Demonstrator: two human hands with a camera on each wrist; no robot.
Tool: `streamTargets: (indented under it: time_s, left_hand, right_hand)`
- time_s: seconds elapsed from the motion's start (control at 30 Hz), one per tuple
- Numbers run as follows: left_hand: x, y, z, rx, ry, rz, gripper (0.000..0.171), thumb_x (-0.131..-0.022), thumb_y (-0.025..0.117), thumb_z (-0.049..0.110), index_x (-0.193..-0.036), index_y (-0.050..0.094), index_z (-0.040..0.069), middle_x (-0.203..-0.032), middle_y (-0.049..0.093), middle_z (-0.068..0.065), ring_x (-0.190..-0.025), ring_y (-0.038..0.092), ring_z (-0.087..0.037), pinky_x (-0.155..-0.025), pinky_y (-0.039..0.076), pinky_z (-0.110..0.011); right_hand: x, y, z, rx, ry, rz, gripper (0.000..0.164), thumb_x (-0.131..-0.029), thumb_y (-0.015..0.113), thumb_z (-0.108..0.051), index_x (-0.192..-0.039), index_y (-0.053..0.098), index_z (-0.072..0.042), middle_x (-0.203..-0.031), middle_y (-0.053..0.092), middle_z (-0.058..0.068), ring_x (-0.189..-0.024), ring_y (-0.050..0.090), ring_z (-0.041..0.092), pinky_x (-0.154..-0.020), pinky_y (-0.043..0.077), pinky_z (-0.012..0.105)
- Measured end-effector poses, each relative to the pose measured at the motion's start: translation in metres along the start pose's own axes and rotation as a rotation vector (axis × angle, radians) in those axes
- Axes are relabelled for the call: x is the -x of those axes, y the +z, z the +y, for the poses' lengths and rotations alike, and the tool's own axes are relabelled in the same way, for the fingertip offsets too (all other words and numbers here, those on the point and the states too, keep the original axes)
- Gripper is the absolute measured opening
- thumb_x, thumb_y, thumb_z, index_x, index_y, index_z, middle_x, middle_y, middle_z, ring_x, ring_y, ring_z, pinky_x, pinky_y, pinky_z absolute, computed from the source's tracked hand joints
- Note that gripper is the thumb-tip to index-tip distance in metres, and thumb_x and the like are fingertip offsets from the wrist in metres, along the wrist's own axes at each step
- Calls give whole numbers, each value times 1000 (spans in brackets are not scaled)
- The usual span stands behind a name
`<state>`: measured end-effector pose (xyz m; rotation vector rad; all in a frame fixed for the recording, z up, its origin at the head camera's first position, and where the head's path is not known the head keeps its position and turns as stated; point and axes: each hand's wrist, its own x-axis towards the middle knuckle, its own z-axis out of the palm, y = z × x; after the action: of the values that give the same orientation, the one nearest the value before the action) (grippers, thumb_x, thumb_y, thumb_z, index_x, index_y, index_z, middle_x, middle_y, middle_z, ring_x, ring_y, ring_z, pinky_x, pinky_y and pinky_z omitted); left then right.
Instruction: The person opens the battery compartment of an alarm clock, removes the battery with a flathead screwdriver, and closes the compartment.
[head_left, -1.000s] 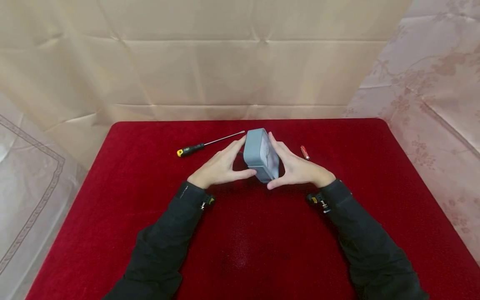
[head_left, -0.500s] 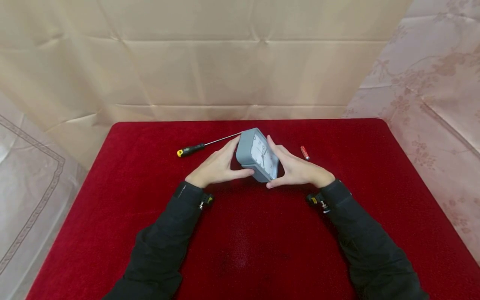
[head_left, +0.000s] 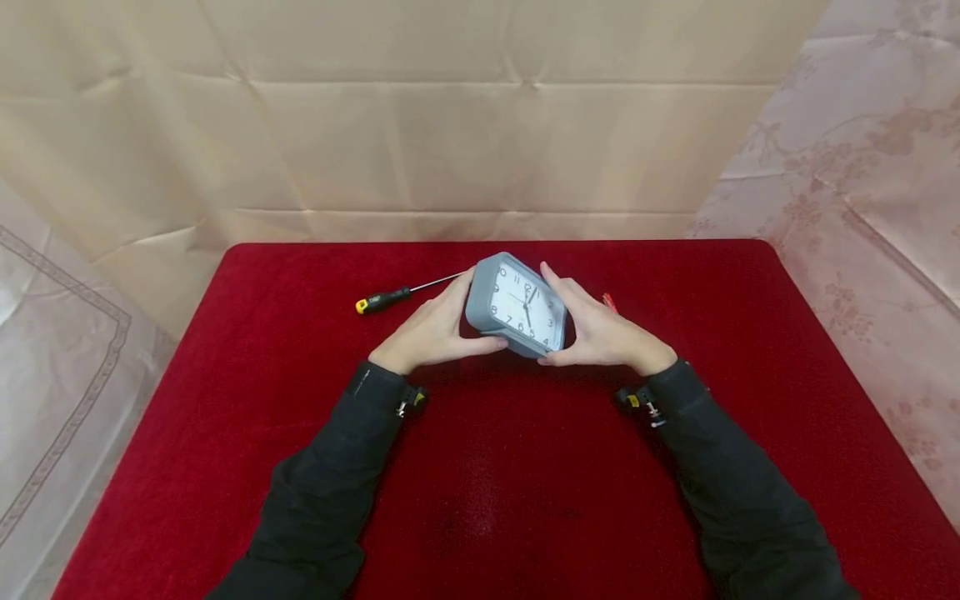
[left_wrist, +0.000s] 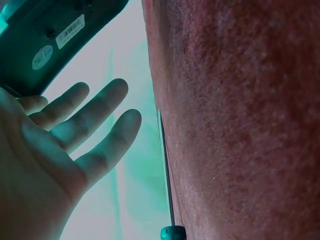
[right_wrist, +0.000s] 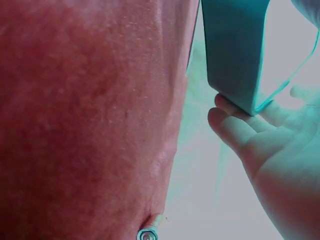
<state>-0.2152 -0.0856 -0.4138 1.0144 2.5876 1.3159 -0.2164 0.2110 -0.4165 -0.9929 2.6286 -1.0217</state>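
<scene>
A grey-blue square alarm clock (head_left: 517, 304) is held tilted between both hands near the back of the table, its white dial facing up toward the head camera. My left hand (head_left: 438, 332) grips its left end, thumb along the lower edge and fingers behind. In the left wrist view, the back of the clock (left_wrist: 60, 40) shows a barcode label and a round sticker, above spread fingers. On the other end, my right hand (head_left: 600, 329) grips the corner between thumb and fingers. The clock's side (right_wrist: 235, 50) meets those fingertips in the right wrist view.
A flat screwdriver (head_left: 384, 300) with a black and yellow handle lies left of the clock, its tip hidden behind the left hand. Partly covered by the right hand is a small red battery (head_left: 609, 302). A red cloth (head_left: 480, 467) covers the table.
Between my hands the clock has turned from edge-on until its whole dial shows. It has shifted slightly left at its left end, and my right hand now overlaps the battery.
</scene>
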Motion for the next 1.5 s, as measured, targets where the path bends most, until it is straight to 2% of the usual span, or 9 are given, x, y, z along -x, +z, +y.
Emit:
streamTargets:
  time_s: [0.27,0.5,0.67,0.8,1.07,1.3,1.5]
  left_hand:
    - [2,-2,0,-24,-88,2,117,-75,85,53,-162,13,23,-152,39,7,-125,45,-7,-103,47,-37]
    - [5,-4,-1,-39,-142,0,123,-72,85,57,-163,9,22,-154,37,3,-126,45,-10,-102,48,-39]
    - [4,-4,-5,-33,-123,-10,122,-70,89,52,-161,14,22,-149,39,4,-124,43,-10,-101,48,-37]
    - [4,-2,-7,-18,-107,-25,119,-69,90,49,-159,16,24,-146,40,4,-123,43,-10,-100,48,-37]
    - [5,-3,-7,-66,-155,-58,120,-67,91,49,-157,18,18,-142,43,0,-120,46,-14,-98,49,-39]
    - [3,-3,-8,-83,-149,-78,123,-66,92,50,-159,17,19,-143,43,0,-121,45,-13,-100,48,-39]
    - [4,-4,-11,-109,-164,-99,119,-64,94,48,-155,24,16,-139,47,-1,-119,48,-16,-101,47,-41]
  right_hand:
    - [-1,-6,1,-18,-36,30,123,-68,94,-29,-163,17,-21,-152,34,4,-130,35,20,-99,50,46]
    - [-2,-7,1,-25,-44,14,121,-69,93,-30,-163,19,-20,-152,34,2,-129,35,19,-97,50,45]
    - [-3,-6,3,-23,-61,-13,116,-69,92,-31,-161,23,-16,-151,35,2,-128,36,20,-98,49,46]
    - [-3,-6,3,-19,-62,-30,115,-69,92,-33,-161,24,-19,-151,36,1,-129,37,20,-100,48,46]
    - [0,-6,2,-12,-39,-29,114,-68,93,-34,-160,27,-22,-153,35,1,-131,36,20,-102,46,49]
    - [2,-7,0,-18,-24,-41,112,-70,92,-34,-160,28,-19,-155,33,1,-132,35,20,-104,44,49]
    - [0,-7,0,-5,-17,-53,113,-67,93,-30,-160,29,-18,-154,33,1,-132,35,20,-103,46,47]
